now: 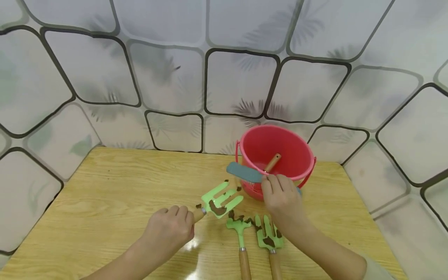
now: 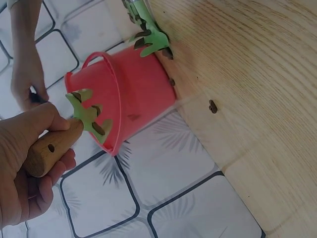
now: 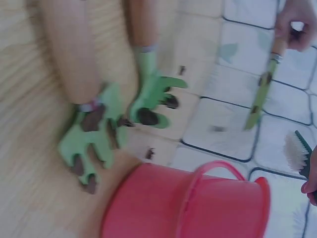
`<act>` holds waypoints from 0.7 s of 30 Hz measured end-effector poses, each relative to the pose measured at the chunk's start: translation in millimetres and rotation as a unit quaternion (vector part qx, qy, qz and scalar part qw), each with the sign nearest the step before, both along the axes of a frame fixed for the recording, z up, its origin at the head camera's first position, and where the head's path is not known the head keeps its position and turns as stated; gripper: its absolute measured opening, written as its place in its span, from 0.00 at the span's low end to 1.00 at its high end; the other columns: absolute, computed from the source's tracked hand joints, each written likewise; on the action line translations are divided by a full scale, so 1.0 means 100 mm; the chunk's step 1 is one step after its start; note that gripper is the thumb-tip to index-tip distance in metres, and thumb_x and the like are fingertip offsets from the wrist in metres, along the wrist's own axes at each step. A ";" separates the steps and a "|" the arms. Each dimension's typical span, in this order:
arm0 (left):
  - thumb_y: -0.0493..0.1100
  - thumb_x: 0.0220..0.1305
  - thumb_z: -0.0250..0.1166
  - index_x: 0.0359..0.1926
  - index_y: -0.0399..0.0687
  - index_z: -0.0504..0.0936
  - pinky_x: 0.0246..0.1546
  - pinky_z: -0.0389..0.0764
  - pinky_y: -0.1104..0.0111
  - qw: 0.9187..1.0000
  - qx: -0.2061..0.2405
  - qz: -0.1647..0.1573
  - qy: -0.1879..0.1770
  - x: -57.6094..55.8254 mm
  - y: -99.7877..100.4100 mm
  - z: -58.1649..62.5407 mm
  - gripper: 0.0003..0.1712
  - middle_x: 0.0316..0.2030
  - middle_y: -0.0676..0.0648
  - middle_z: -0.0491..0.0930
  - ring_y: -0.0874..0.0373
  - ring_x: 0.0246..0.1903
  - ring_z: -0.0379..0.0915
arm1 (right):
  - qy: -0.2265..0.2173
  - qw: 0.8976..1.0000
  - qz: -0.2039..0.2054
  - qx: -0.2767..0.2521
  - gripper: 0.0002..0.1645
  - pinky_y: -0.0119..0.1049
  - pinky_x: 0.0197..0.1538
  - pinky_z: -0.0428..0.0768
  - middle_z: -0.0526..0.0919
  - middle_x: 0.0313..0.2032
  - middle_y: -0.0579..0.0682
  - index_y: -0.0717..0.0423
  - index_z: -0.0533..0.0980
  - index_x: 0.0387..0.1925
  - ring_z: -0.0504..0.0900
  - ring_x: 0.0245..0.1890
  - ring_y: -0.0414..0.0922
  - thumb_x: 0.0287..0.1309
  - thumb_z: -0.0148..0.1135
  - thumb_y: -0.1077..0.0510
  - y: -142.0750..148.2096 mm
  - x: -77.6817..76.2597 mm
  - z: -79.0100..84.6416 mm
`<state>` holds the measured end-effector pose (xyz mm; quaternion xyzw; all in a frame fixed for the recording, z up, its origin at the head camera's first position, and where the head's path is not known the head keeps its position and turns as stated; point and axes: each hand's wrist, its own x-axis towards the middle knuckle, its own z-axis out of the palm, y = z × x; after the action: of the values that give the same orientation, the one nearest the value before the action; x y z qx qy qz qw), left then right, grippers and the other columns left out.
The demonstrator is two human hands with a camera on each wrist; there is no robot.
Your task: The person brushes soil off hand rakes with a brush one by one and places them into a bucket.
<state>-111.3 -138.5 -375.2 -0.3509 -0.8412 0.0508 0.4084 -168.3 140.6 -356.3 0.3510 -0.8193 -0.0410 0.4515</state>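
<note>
My left hand (image 1: 171, 227) grips the wooden handle of a green garden hand fork (image 1: 222, 200), raised over the table with brown dirt on its tines. In the left wrist view its wooden handle end shows between thumb and fingers. My right hand (image 1: 283, 194) holds a blue-grey brush (image 1: 244, 172) in front of the pink bucket (image 1: 252, 190); its white bristles (image 3: 293, 151) show in the right wrist view. A wooden-handled tool (image 1: 273, 162) stands inside the bucket. On the table lie a green hand rake (image 1: 240, 229) and a second green hand fork (image 1: 269, 239), both dirty.
The wooden table (image 1: 115, 194) carries a few dirt crumbs (image 2: 213, 106) near the tools. Behind it rises a wall (image 1: 168, 77) with a stone-and-leaf pattern, close to the bucket, and the same pattern continues at both sides.
</note>
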 end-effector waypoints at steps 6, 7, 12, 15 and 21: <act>0.38 0.60 0.37 0.12 0.45 0.67 0.09 0.45 0.81 1.000 0.004 0.001 0.004 0.00 0.01 0.02 0.22 0.10 0.55 0.58 0.67 0.10 0.46 | -0.015 1.000 0.019 -0.017 0.11 0.41 0.34 0.81 0.81 0.30 0.62 0.73 0.76 0.34 0.77 0.30 0.54 0.66 0.48 0.69 -0.03 0.15 0.15; 0.38 0.60 0.37 0.12 0.45 0.68 0.09 0.45 0.81 1.000 0.002 0.002 0.003 0.00 0.01 0.02 0.22 0.10 0.54 0.59 0.67 0.10 0.46 | -0.018 0.999 0.029 -0.015 0.15 0.40 0.33 0.81 0.81 0.29 0.61 0.73 0.76 0.34 0.76 0.29 0.53 0.68 0.44 0.68 -0.05 0.19 0.15; 0.39 0.61 0.37 0.13 0.44 0.68 0.09 0.47 0.81 1.000 -0.001 0.004 0.002 0.00 0.01 0.06 0.22 0.11 0.54 0.60 0.67 0.10 0.49 | -0.025 0.996 0.082 -0.027 0.20 0.36 0.29 0.79 0.80 0.27 0.59 0.72 0.76 0.29 0.75 0.27 0.51 0.70 0.38 0.68 -0.15 0.36 0.08; 0.36 0.66 0.35 0.12 0.44 0.67 0.09 0.47 0.80 1.000 -0.007 0.002 -0.001 0.01 0.02 0.08 0.26 0.10 0.53 0.60 0.66 0.10 0.49 | -0.022 0.997 0.071 -0.014 0.19 0.35 0.30 0.79 0.80 0.26 0.58 0.70 0.75 0.28 0.75 0.27 0.50 0.70 0.39 0.69 -0.21 0.35 0.01; 0.33 0.66 0.36 0.13 0.42 0.69 0.08 0.53 0.79 1.000 -0.005 0.000 0.013 0.03 0.03 0.11 0.26 0.11 0.51 0.63 0.65 0.09 0.53 | 0.001 0.998 0.055 0.018 0.18 0.33 0.28 0.78 0.80 0.25 0.55 0.67 0.75 0.26 0.74 0.25 0.48 0.68 0.42 0.70 -0.36 0.28 -0.12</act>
<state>-108.8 -135.9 -364.1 -0.3519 -0.8358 0.0597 0.4172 -140.0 104.9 -368.6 0.4037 -0.7971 -0.0312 0.4479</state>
